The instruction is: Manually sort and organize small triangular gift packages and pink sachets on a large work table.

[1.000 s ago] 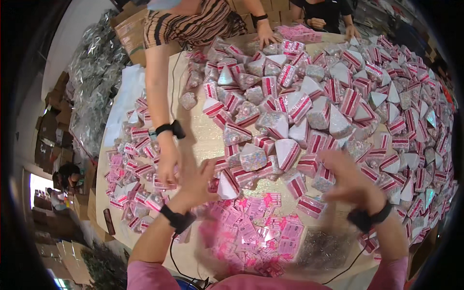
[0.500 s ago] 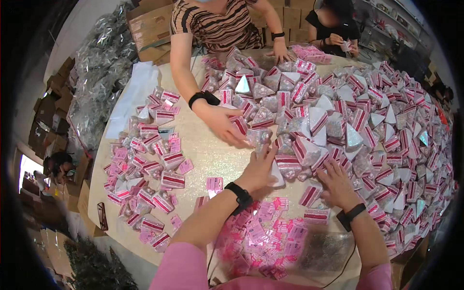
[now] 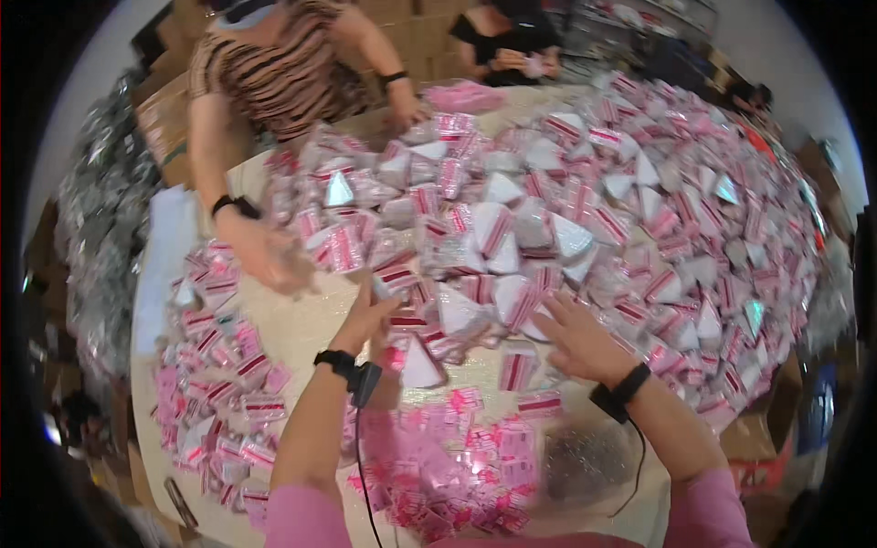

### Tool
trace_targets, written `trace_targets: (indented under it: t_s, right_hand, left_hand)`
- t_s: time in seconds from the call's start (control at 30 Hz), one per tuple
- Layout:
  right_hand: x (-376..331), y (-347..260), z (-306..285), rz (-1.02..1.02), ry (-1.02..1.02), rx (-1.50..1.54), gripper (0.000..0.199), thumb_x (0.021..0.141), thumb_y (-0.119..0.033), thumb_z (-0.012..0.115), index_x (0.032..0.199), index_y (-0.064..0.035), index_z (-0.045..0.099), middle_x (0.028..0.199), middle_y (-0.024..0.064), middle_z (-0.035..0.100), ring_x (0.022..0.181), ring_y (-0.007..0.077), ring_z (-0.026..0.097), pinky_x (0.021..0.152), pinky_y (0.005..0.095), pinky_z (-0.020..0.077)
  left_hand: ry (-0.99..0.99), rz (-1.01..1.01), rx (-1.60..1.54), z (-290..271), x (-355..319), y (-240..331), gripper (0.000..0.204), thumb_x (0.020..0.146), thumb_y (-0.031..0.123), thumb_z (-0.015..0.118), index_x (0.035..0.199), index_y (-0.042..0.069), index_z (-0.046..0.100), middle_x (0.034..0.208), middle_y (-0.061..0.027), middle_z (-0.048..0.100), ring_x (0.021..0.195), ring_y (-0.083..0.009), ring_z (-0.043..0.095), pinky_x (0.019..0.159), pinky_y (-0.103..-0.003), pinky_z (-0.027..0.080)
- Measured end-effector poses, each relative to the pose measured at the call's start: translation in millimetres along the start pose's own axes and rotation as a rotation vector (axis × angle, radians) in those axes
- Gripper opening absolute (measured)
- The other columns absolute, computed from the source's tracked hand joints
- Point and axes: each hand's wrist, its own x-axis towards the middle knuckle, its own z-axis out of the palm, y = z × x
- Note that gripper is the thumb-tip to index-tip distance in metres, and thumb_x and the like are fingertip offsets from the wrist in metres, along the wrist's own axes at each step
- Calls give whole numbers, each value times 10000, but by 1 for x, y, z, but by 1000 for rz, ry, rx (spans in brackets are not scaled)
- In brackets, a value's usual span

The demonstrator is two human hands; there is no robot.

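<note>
Clear-wrapped wedge-shaped packs with pink and red striped sides and white triangular faces lie heaped across the table. At the heap's near left edge, my left hand rests against a striped pack, its fingers and thumb apart and somewhat blurred. My right hand lies spread over packs further right, gripping none of them. Between my forearms is a spread of small pink cards. One white-faced pack sits just beyond the cards, and a striped pack stands near my right fingers.
Across the table, a co-worker's blurred hand is beside the heap. A smaller group of packs and pink cards lies at left. Another person handles something small at the back. Silvery wrapped bundles are piled beyond the left edge.
The view has swung right, so everything sits further left. The co-worker's hand has drawn slightly away from the packs. My hands stay at the heap's near edge.
</note>
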Motion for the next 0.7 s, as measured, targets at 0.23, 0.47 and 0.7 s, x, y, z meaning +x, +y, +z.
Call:
trace_targets:
  t_s: [0.23, 0.47, 0.7]
  right_hand:
    - [-55, -1, -79, 313, 164, 365, 600, 741, -152, 635, 1301, -41, 448, 1272, 193, 482, 1154, 326, 484, 951, 388, 401]
    - [-133, -19, -67, 729, -57, 432, 783, 743, -179, 631, 1412, -68, 240, 1148, 246, 559, 1016, 358, 570, 847, 403, 450]
    - [-112, 10, -7, 1024, 174, 341, 728, 723, -179, 641, 1359, -24, 321, 1058, 269, 584, 974, 384, 588, 792, 435, 482]
  left_hand:
    - [58, 213, 183, 11, -43, 27, 829, 805, 216, 656, 1443, 7, 168, 1432, -199, 298, 1325, -256, 294, 1084, -349, 233]
    - [-208, 718, 967, 100, -136, 83, 735, 681, 221, 716, 1332, 96, 397, 1430, -212, 270, 1346, -400, 205, 1078, -534, 198]
    - [-513, 1060, 1041, 219, -140, 85, 506, 753, 276, 657, 1234, 218, 511, 1377, -99, 380, 1303, -394, 277, 960, -636, 262]
